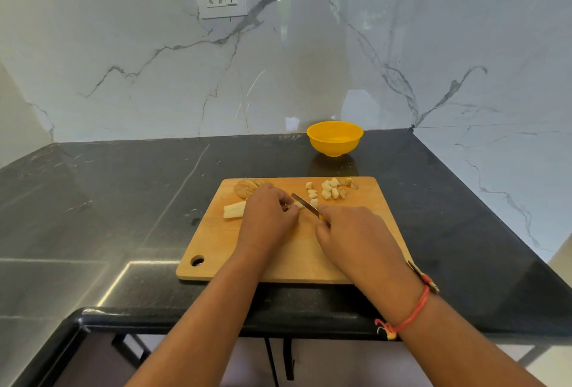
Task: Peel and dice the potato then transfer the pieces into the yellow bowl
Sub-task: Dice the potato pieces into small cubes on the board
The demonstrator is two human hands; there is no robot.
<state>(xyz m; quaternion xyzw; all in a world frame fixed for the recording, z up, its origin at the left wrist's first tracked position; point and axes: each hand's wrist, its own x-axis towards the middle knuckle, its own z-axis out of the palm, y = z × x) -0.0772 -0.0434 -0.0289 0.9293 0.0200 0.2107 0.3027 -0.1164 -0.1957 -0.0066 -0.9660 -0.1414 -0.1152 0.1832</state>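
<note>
Cutting: the knife (305,202) lies slanted over the cutting board (278,259), its blade tip just beside the left fingertips.
Right hand (353,231): fingers curled tight round the knife handle, of which only a bit of yellow shows.
Left hand (267,216): fingers bent down and bunched together, holding the potato strips (234,210) against the board; the pale ends stick out to the left of the hand.
Diced pieces (331,190): a small pile of pale cubes on the far right part of the board, with a few loose ones nearer the blade.
Peels (247,186): a brown heap at the board's far left, touching the back of the left hand.
Yellow bowl (334,146): upright on the counter (93,200) beyond the board, apart from it, near the wall.
Wrist band (414,312): red thread on the right wrist.
</note>
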